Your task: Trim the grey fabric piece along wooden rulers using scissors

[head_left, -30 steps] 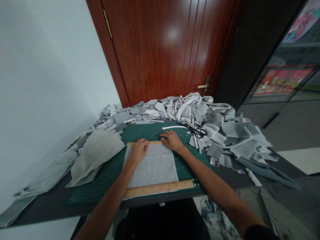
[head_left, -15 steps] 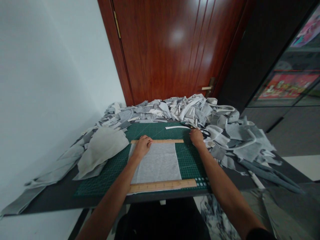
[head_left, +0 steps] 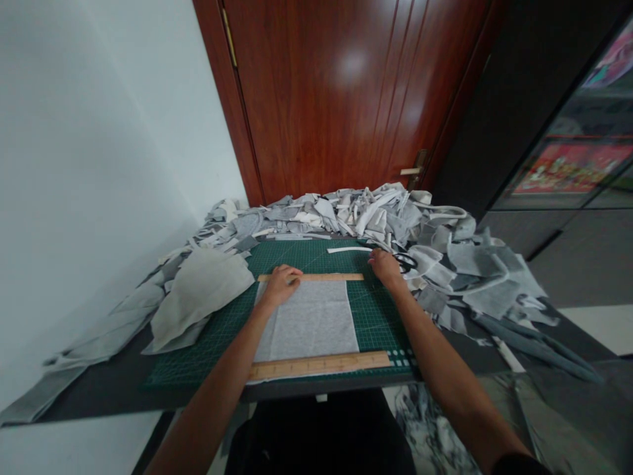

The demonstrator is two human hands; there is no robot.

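Note:
A light grey piece of fabric lies flat on a green cutting mat. One wooden ruler crosses its far edge, and a wider wooden ruler lies along the near edge. My left hand rests on the far ruler's left part, its fingers drawn together and pressing on it. Right of the fabric, my right hand is closed beside black-handled scissors and the end of a narrow white strip. Whatever its fingers hold is hidden.
Heaped grey and white fabric scraps line the back of the dark table and its right side. Larger pale pieces lie at the left. A wooden door stands behind, a dark cabinet to the right.
My right hand has shifted slightly left and now covers more of the area by the scissors and strip end. My left hand stays on the far ruler, its fingers a little straighter.

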